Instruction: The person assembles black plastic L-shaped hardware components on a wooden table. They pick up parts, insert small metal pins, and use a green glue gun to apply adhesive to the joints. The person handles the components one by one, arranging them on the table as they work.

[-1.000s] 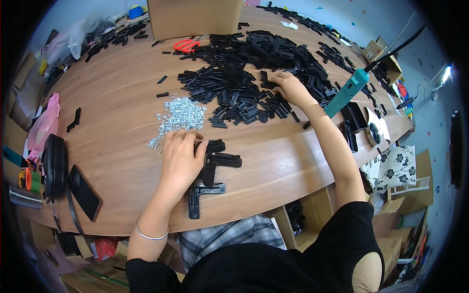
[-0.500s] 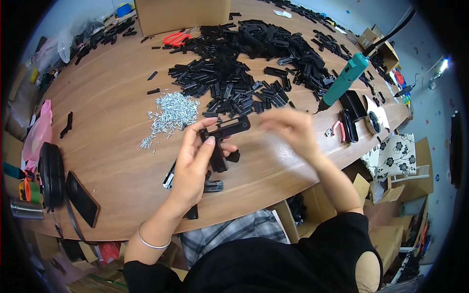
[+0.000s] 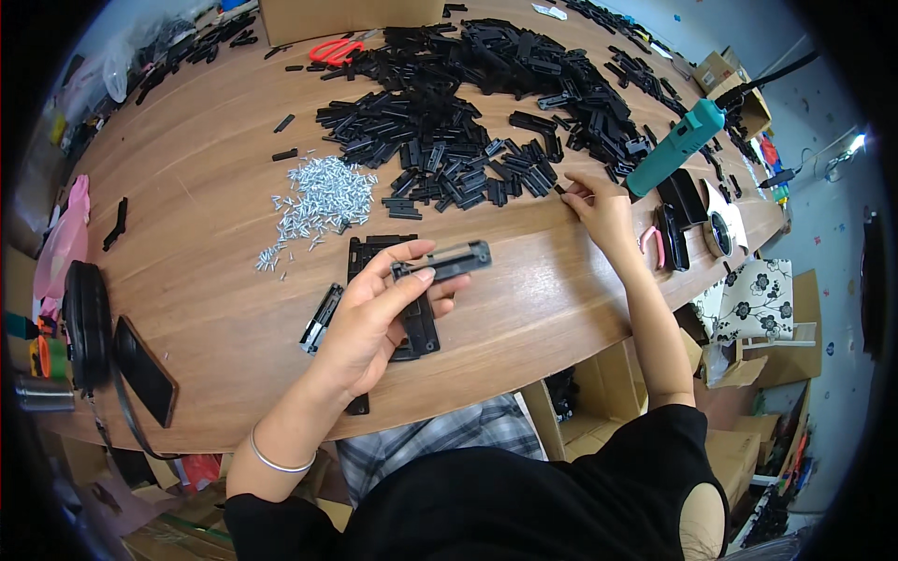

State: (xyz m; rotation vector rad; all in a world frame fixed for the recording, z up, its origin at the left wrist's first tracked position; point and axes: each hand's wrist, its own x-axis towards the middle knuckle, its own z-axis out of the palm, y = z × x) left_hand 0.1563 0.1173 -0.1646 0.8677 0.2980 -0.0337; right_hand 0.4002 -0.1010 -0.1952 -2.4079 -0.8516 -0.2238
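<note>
Two bare hands over a brown wooden surface (image 3: 206,243). At the centre of the frame, the left hand (image 3: 374,313) holds an L-shaped black part (image 3: 421,329); its grip is closed, the thumb lying across the part near its bend, with one arm of the part pointing right and the other down. Behind and below this hand, further black pieces (image 3: 365,251) lie on the surface, partly hidden; a black-and-silver part (image 3: 323,318) rests just to the left. Right of centre, the right hand (image 3: 603,210) has a narrow grip, thumb and fingertips drawn together at a small dark piece (image 3: 559,190); whether the piece is firmly held cannot be told. A teal handheld tool (image 3: 675,150) with a black cable slants beside this hand, and pink-handled pliers (image 3: 652,245) lie to the lower right, next to a black case (image 3: 672,238). Left of centre is a heap of small silver screws (image 3: 327,201); above and to its right spreads a large heap of black parts (image 3: 505,65). Red-handled scissors (image 3: 332,51) lie near the top, below a cardboard box (image 3: 351,17). A dark phone (image 3: 145,372) occupies the lower left.
</note>
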